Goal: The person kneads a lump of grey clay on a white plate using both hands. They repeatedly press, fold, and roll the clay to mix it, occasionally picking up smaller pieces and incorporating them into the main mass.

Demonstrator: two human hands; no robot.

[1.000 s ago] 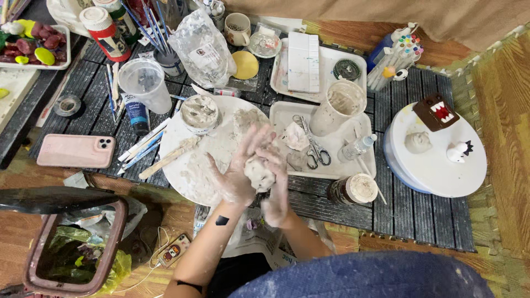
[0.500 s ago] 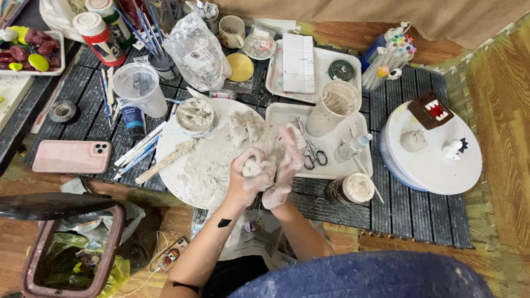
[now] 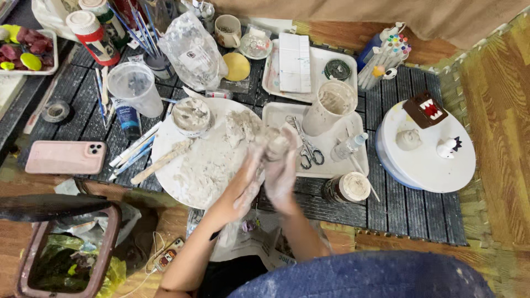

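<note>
Since a moment before, the clay lump (image 3: 274, 144) had shifted up between flatter palms: left hand (image 3: 245, 179) and right hand (image 3: 282, 168) pressed it, fingers open, over the round white board (image 3: 193, 176). Scissors (image 3: 306, 150) lay just beside, on a slatted dark tabletop (image 3: 408, 209).

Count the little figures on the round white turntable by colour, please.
Brown block figure: 1
Grey clay blob: 1
White spiky figure: 1
Total: 3, all on the turntable.
</note>
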